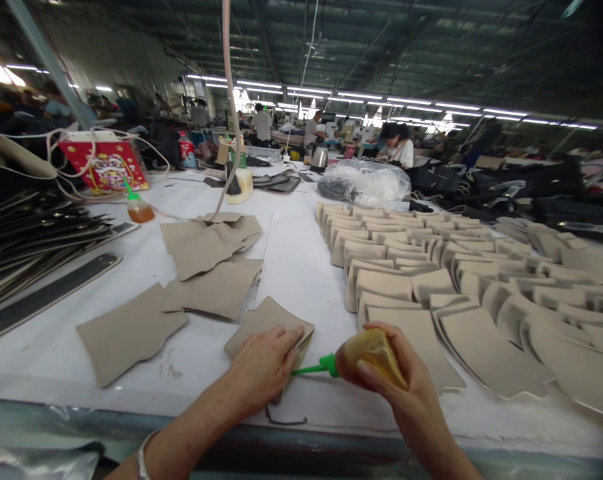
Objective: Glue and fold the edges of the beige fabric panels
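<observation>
My right hand (396, 373) is wrapped round a squeeze bottle (369, 360) of amber liquid, probably glue, tipped on its side. Its green nozzle (311, 367) points left, the tip at the right edge of a beige leather-like piece (261, 320). Over that piece lies my left hand (269, 357), its fingers bent onto the right edge, which looks turned up; the thumb is partly hidden. More loose beige pieces (131, 330) lie to the left and behind. At the right stand rows of beige pieces (386, 287), curved and overlapping.
A stack of black strips (36, 240) rises at the left. Behind it are a red box (104, 163) and a second green-tipped bottle (140, 210). A hose (230, 100) hangs down to the table. Clear plastic bags (366, 181) lie at the back, with people working beyond.
</observation>
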Motion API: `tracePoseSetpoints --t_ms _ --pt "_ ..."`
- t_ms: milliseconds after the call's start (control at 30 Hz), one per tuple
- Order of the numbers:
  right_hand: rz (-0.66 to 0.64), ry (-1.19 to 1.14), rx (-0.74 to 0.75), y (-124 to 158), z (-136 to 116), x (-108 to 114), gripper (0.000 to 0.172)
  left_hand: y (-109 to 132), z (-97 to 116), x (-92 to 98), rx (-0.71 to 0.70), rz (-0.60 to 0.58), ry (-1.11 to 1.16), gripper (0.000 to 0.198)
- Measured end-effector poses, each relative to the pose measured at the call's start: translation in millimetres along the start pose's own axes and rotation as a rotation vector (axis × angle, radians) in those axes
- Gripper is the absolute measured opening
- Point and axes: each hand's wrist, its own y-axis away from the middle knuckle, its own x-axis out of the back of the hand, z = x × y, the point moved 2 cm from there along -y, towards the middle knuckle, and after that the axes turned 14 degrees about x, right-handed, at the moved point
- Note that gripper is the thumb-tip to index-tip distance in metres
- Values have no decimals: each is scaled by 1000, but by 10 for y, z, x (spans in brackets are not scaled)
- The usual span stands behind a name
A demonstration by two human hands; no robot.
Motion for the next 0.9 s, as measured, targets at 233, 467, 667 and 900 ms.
tracePoseSetpoints --t_ms 233,467,667,900 --pt "-35 -84 -24 50 -48 -43 50 16 11 12 14 -28 29 44" --pt "-65 -101 -15 86 -48 -28 51 16 17 -14 14 -28 35 44" --pt "-37 -15 78 101 -29 -13 48 15 8 -12 16 -31 32 44" --pt "-52 -58 47 73 -22 -9 48 19 25 -17 15 -35 26 44"
